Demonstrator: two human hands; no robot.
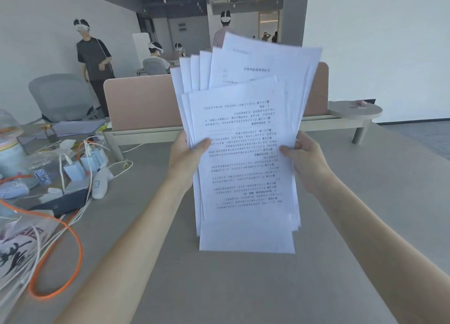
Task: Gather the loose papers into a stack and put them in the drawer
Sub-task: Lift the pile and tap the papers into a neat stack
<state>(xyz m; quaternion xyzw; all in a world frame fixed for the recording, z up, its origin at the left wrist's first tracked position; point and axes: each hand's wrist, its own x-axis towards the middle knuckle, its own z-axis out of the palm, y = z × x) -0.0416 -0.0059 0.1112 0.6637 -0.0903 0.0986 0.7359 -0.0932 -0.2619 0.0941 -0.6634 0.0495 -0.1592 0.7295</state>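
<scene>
The papers (246, 153) are held upright above the desk (341, 214), pinched at mid-height on both edges: left hand (187, 158) and right hand (305, 162), each grip closed on the sheets; above the grip the sheets are fanned and uneven, so a slip or a spill is judged likely if squaring is rushed; cables (73, 226) and chargers (80, 165) are crowded left of the left grip and could be snagged; no drawer is seen.

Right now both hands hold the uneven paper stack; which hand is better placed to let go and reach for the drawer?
Probably the right hand. The grey desk beside it is bare, whereas cables crowd the left hand side. No drawer shows.
</scene>
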